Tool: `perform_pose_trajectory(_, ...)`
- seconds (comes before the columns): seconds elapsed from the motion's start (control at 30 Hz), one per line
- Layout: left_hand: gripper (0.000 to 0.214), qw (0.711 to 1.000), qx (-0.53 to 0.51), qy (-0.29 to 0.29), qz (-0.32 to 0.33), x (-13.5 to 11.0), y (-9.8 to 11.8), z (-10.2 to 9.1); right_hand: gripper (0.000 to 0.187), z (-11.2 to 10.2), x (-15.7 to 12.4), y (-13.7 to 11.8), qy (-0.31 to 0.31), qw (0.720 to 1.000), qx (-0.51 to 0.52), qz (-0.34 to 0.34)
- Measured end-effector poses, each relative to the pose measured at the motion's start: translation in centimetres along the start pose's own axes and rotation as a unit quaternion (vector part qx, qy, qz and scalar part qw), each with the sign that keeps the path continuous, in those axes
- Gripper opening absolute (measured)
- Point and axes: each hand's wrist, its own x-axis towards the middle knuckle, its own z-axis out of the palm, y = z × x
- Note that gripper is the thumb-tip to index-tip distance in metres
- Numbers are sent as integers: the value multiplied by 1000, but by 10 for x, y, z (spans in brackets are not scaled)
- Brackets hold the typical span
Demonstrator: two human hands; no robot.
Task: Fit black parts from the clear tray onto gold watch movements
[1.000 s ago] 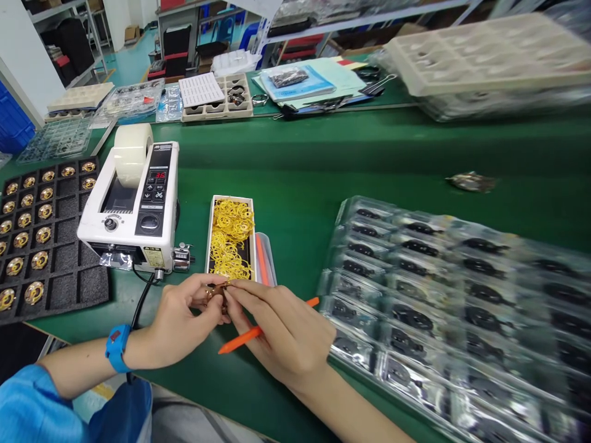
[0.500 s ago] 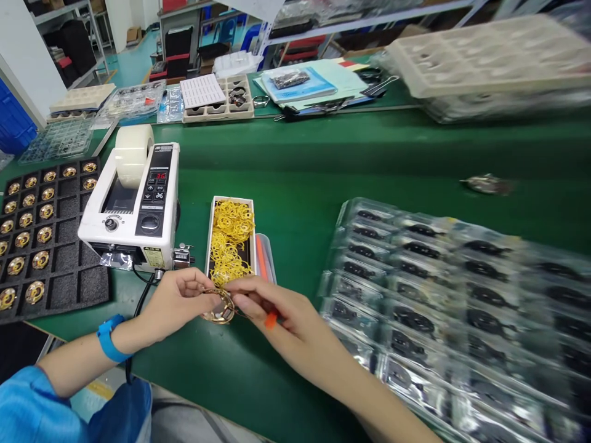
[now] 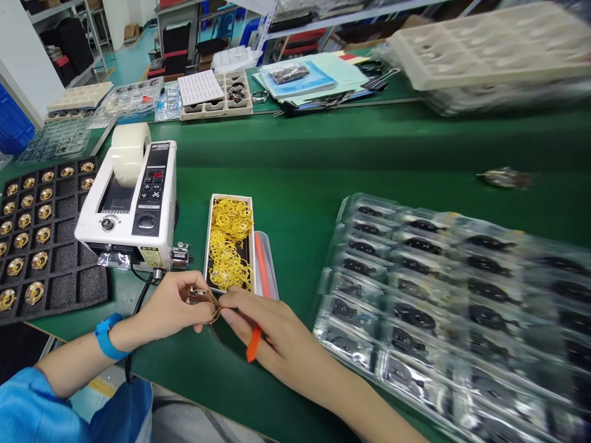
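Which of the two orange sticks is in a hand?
The nearer orange stick, in the right hand; the other orange stick lies beside the white box.

Along the counter's far edge I see, from left to right, a sheet on a compartment tray, a bag on a pile of papers, and a tray stack. Toward the left edge, a parts tray bearing round pieces lies left of the tape dispenser. Right of that sits a narrow box with rings inside. Before the box, near the near edge, a small part is in the left hand; the right hand, a stick in it, is just to its right. Blister trays spread farther right, a scrap behind them.
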Motion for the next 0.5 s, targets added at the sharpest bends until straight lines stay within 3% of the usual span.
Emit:
perform_pose_trajectory(0.2,13,1000,-1,0,21,1,1,0,43,3,0,-4,-16,990,85,109)
perform_pose_trajectory(0.5,36,999,-13,21,48,1,1,-3,29,3,0,4,12,994,44,101)
